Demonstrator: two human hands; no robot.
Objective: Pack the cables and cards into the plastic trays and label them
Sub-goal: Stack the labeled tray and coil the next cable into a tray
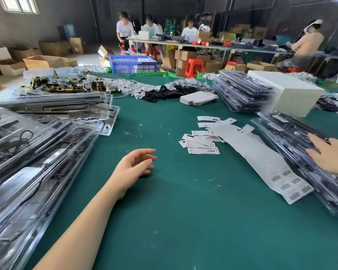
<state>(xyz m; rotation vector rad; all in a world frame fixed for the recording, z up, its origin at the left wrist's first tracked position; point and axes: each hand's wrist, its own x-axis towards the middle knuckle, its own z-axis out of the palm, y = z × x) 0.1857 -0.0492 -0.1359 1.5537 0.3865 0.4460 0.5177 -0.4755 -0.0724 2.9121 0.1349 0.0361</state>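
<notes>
My left hand [134, 164] hovers just over the green table [164, 221] near its middle, fingers relaxed and holding nothing. My right hand [329, 155] lies flat, fingers spread, on top of a stack of closed clear plastic trays [293, 139] at the right. Between the hands lie loose white cards [200, 142] and a strip of barcode labels [277, 172]. Clear trays with black cables [33, 162] are piled along the left side.
Another tray stack [242, 92] and a white box [293, 92] stand at the back right. Brass hardware [57, 84], white tags and black parts [164, 93] lie across the far edge. A blue crate [133, 64], cardboard boxes and several seated people are beyond the table.
</notes>
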